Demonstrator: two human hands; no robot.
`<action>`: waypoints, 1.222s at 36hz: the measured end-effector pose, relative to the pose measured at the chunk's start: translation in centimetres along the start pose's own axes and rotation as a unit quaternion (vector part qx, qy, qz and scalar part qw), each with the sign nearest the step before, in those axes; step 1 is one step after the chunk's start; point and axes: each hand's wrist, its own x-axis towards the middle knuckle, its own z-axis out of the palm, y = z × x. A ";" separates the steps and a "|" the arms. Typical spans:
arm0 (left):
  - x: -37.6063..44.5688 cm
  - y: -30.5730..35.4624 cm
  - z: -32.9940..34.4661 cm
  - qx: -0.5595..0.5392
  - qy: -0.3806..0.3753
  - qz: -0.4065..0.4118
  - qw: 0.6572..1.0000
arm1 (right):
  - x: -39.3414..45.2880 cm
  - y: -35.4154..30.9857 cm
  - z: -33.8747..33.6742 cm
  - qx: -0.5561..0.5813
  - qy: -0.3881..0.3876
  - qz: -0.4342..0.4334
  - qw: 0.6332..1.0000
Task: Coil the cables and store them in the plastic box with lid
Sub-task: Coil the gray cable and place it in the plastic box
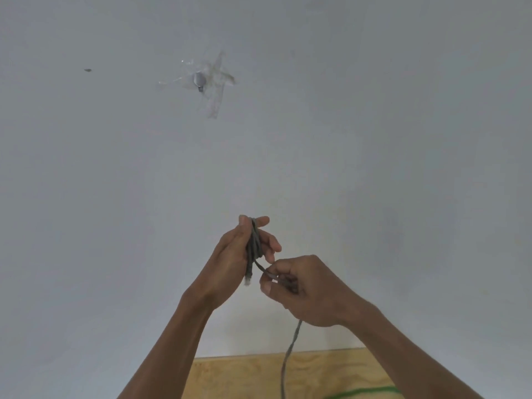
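Note:
A grey cable [254,243] is wound in several loops around the fingers of my left hand [230,260], held up in front of a white wall. One plug end hangs down below that hand's palm. My right hand [305,292] pinches the running part of the same cable just right of the coil. From under the right hand the loose length drops down to the wooden surface [247,375]. The plastic box is out of sight.
A green cable [362,393] lies on the wooden surface at the bottom right. A metal hook [199,80] is stuck to the white wall with clear tape, high above my hands.

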 end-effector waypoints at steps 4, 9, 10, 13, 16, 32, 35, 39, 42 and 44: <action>-0.2 0.1 0.2 0.027 -0.023 -0.021 0.999 | 0.3 -1.6 -1.7 -0.110 -0.016 -0.040 0.993; -0.4 0.2 0.6 0.099 -0.060 -0.032 0.993 | 1.6 -3.1 -3.4 -0.184 -0.040 -0.062 0.980; -0.6 0.5 1.0 0.118 -0.069 -0.017 0.990 | 1.8 -3.5 -3.8 -0.179 -0.046 -0.066 0.980; -0.9 0.5 1.7 0.153 -0.080 -0.005 0.985 | 2.8 -4.4 -5.4 -0.084 -0.069 -0.072 0.991; -1.0 -0.8 2.2 0.084 -0.118 -0.032 0.989 | 4.2 -4.5 -7.2 -0.006 -0.056 -0.063 0.996; -2.0 -0.4 3.6 -0.174 -0.206 -0.054 0.961 | 3.8 3.2 -3.2 0.418 -0.065 -0.032 0.905; -1.4 -0.1 3.3 -0.192 -0.176 -0.031 0.965 | 3.0 3.9 -1.2 0.417 -0.040 0.020 0.908; -0.3 0.4 2.2 -0.216 -0.140 -0.017 0.966 | 1.5 3.8 1.6 0.337 0.027 0.064 0.939; 0.5 0.5 1.2 -0.180 -0.105 -0.010 0.978 | 0.8 3.0 2.8 0.262 0.078 0.048 0.961; 0.8 0.2 0.6 -0.158 -0.091 -0.013 0.983 | 0.6 2.7 2.9 0.182 0.107 0.023 0.977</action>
